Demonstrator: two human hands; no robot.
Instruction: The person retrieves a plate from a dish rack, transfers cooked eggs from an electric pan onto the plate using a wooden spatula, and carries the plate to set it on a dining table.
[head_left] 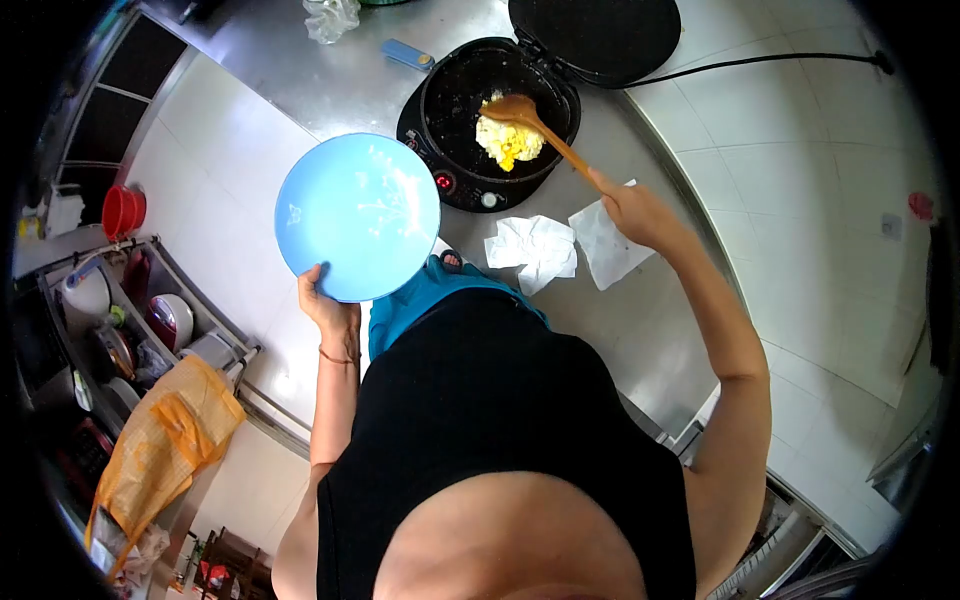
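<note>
My left hand (325,305) grips the near rim of a light blue plate (345,220), thumb on top and the other fingers hidden beneath. The plate is held beside a round black electric pan (450,130), just left of it. My right hand (637,213) is closed around the handle of a brown wooden spatula (555,140). Its head rests on a yellow and white heap of scrambled egg (508,145) in the pan. The pan's black lid (605,35) stands open at the back right.
Crumpled white paper towels (532,250) lie on the metal counter (600,330) near the pan. A blue-handled tool (407,54) and a clear plastic bag (330,18) are behind it. A black cord (760,60) runs to the right wall. A dish rack (190,320) stands at left.
</note>
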